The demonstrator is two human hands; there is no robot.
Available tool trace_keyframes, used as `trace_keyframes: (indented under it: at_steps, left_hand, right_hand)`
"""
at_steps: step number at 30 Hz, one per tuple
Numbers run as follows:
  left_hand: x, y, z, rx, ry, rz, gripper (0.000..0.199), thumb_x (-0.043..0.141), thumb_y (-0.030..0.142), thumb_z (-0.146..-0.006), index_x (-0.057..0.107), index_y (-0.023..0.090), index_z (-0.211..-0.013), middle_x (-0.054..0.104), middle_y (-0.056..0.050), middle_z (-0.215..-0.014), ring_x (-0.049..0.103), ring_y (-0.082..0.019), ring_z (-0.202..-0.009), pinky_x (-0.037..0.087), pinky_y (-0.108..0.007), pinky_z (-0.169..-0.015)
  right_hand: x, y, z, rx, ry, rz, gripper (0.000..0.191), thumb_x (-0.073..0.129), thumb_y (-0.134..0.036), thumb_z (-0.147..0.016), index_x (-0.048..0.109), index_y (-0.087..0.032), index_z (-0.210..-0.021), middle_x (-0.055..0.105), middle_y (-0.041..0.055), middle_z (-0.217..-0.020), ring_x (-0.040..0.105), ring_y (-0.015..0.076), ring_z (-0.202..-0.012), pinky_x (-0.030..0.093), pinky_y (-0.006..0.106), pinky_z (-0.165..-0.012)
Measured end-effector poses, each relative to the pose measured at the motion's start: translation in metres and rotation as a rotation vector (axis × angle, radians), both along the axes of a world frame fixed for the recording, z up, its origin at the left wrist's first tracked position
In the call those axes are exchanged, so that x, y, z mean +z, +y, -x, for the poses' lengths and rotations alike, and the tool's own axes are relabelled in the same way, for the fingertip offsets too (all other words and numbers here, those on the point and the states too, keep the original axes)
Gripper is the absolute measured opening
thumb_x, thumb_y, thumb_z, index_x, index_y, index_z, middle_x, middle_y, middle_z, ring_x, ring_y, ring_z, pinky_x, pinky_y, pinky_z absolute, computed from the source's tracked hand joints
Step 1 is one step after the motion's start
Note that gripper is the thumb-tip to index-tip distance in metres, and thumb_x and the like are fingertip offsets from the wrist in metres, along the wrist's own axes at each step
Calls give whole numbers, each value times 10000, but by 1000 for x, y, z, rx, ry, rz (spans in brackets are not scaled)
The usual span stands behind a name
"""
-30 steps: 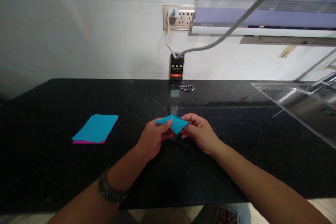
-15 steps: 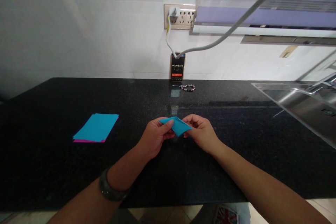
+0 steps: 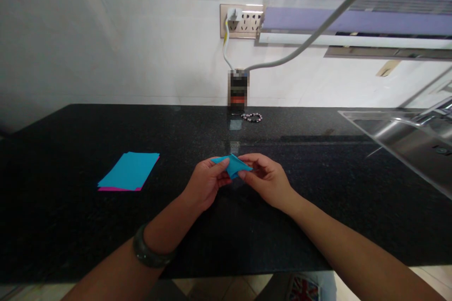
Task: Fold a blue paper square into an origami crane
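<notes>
A small piece of folded blue paper is held between both hands above the dark countertop. My left hand pinches its left part, thumb on top and fingers beneath. On the other side, my right hand has its thumb at the lower right edge and its fingers behind the right corner. The paper's right part is a folded, slightly raised point; its underside is hidden. Left of the hands lies a stack of blue sheets, with a pink sheet showing along its lower and right edges.
A phone, blurred out, leans on the wall with a beaded strap before it. A thick grey cable crosses the upper view. The steel sink is at the right; a wall socket sits above the phone.
The blue paper has shifted slightly left and tilted. My right thumb has moved left onto its lower right edge, and the right fingers have closed in behind it.
</notes>
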State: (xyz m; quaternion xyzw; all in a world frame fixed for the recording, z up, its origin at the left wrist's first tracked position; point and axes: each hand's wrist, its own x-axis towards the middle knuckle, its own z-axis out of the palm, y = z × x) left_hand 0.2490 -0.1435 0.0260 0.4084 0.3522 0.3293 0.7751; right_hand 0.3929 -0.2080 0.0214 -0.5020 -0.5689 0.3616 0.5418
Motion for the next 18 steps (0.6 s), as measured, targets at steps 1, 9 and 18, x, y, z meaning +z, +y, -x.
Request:
trace_keyframes:
  at_steps: [1,9,18]
  left_hand:
    - [0,0,0,-1,2,4,178,599,274,-726,613,115,-804,635,-33,-700,572,-92,-579,453,-197,-531]
    - [3,0,1,-1,-27,73,112,593,211,-732,614,112,-781,635,-26,-668,586,-90,-558,470,-186,-511]
    - [4,-1,1,4,-12,87,89,582,177,-735,613,111,-787,630,-22,-647,586,-88,-530,472,-173,-478]
  right_hand:
    - [0,0,0,-15,-34,-17,261,599,-249,-737,560,-235,-994,599,33,-871,572,151,-748,465,281,-624]
    - [2,-2,-3,-17,-172,-129,282,540,-245,-785,566,-236,-1066,590,50,-917,559,148,-751,461,282,-637]
    - [8,-2,-6,-46,-331,-236,263,517,-221,-801,600,-259,-1047,572,20,-749,526,127,-646,417,260,-568]
